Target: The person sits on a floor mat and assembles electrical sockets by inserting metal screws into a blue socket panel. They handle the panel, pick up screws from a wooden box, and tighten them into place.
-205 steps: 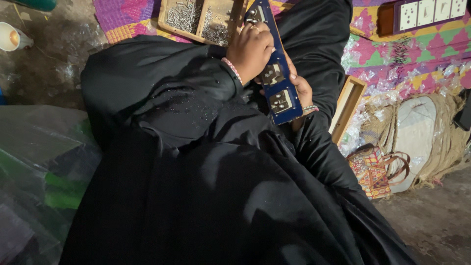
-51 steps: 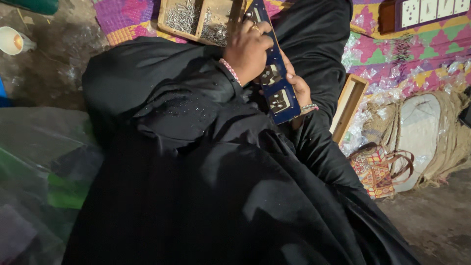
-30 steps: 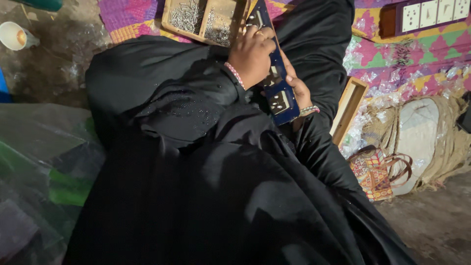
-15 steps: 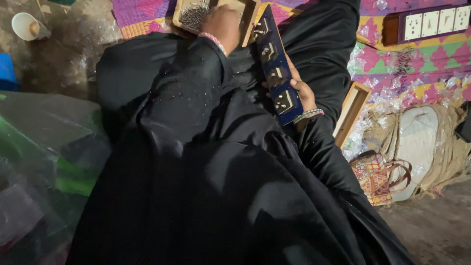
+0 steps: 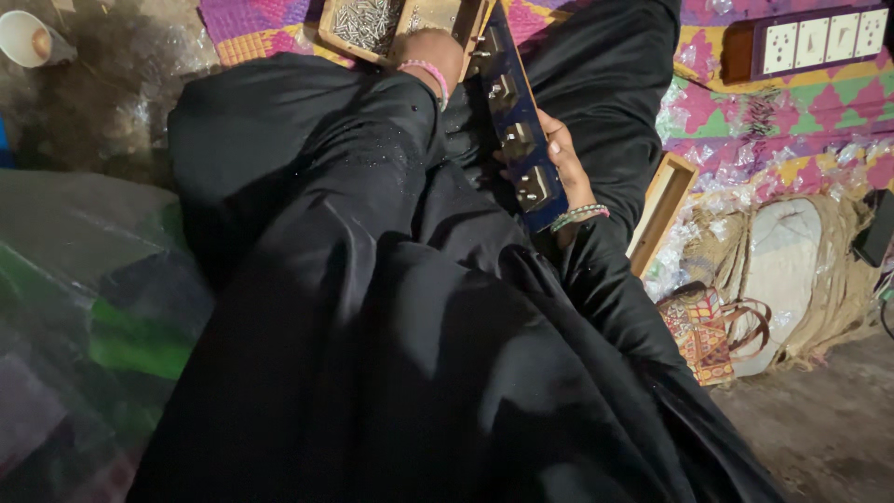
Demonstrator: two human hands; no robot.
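A long dark blue board (image 5: pixel 518 130) with several metal-contact sockets lies tilted across my lap, over my black garment. My right hand (image 5: pixel 562 160), with a beaded bracelet at the wrist, grips the board's lower right edge from underneath. My left hand (image 5: pixel 431 53), wearing a pink bracelet, reaches away from the board into a wooden tray (image 5: pixel 430 17) that holds several small silver screws (image 5: pixel 363 20). Its fingers are hidden at the tray, so what they hold does not show.
A paper cup (image 5: pixel 28 37) stands at the far left. On the colourful mat (image 5: pixel 792 112) lie a wooden switchboard with white sockets (image 5: pixel 812 42), an empty wooden frame (image 5: pixel 659 212), a patterned handbag (image 5: pixel 705 331) and a woven basket (image 5: pixel 805 275). Clear plastic bags (image 5: pixel 84 307) are piled on my left.
My left hand has left the blue board and moved up into the tray of screws. My right hand keeps its hold on the board.
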